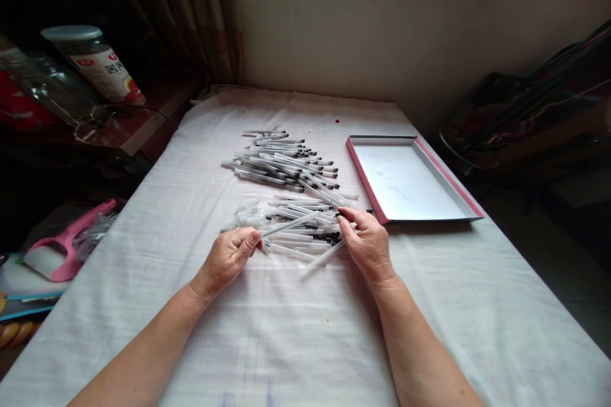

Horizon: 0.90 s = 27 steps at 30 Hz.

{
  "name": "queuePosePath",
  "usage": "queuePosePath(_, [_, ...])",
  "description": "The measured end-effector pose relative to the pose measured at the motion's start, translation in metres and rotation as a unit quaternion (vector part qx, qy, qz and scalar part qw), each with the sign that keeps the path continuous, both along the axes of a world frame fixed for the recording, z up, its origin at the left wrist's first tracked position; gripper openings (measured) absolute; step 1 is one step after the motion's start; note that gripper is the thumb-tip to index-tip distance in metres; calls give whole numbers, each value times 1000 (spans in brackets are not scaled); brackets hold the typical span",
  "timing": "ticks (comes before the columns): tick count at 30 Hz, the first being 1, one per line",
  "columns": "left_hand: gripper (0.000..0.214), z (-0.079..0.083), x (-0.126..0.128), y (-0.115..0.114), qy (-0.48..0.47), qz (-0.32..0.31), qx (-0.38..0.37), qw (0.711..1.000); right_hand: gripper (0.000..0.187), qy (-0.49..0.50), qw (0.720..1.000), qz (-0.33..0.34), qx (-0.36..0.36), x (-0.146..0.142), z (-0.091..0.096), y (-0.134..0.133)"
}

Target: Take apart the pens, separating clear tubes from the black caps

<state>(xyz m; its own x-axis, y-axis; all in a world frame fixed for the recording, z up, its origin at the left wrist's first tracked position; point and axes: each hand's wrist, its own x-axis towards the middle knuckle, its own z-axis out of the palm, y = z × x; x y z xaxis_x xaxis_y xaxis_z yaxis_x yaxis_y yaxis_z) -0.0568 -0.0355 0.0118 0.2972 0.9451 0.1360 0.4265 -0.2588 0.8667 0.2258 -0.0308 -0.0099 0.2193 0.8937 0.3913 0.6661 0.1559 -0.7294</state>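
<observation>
My left hand is closed, thumb pressed on its fingers, round one end of a thin greyish pen tube that points up and to the right. My right hand is pinched, with a small dark bit showing at its fingertips. From under it a clear pen barrel slants down to the left, slightly blurred. Between and beyond both hands lie loose pen parts, clear tubes and black pieces. Farther back is a pile of pens with black ends, mostly pointing right.
A shallow pink-edged box tray lies on the white tablecloth at the right. Crumpled clear plastic sits left of the parts. On a side shelf stand a labelled jar and glasses; below is a pink-handled item.
</observation>
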Motion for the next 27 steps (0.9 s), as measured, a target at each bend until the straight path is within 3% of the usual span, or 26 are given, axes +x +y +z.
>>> queuePosePath(6, [49,-2,-2,1,41,-18,55,997,22,-31,999,18,29,-5,6,-2])
queuePosePath(11, [48,-2,-2,2,67,-32,78,994,21,87,988,125,7,-16,19,-10])
queuePosePath(14, [46,-2,-1,2,71,-36,72,994,17,139,981,135,-13,-24,22,-12])
queuePosePath(20, [38,1,-5,3,73,-11,52,996,18,285,953,76,-64,-19,18,-9])
queuePosePath(27, [38,3,-32,14,65,134,33,988,30,382,918,-104,-26,4,14,5])
